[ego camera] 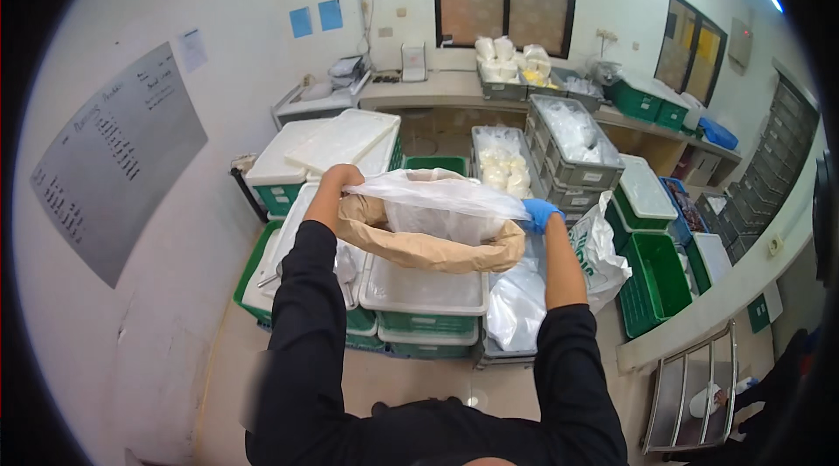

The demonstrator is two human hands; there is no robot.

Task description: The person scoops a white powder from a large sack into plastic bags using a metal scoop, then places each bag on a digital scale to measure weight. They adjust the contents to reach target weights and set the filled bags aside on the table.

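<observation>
Before me is a brown paper sack with its rim rolled outward into a thick collar. A translucent plastic liner rises out of it, its far edge stretched across between my hands. At the left end of that edge, my left hand grips the plastic. My right hand, in a blue glove, holds the opposite end of the liner. The sack's mouth faces me, but its contents cannot be made out. Below and nearer to me lies a white lid on a green crate.
Lidded green crates stand at the left. Grey crates with clear bags are stacked at the right, near a printed white sack and an open green crate. Another person's hand shows beyond a metal rail.
</observation>
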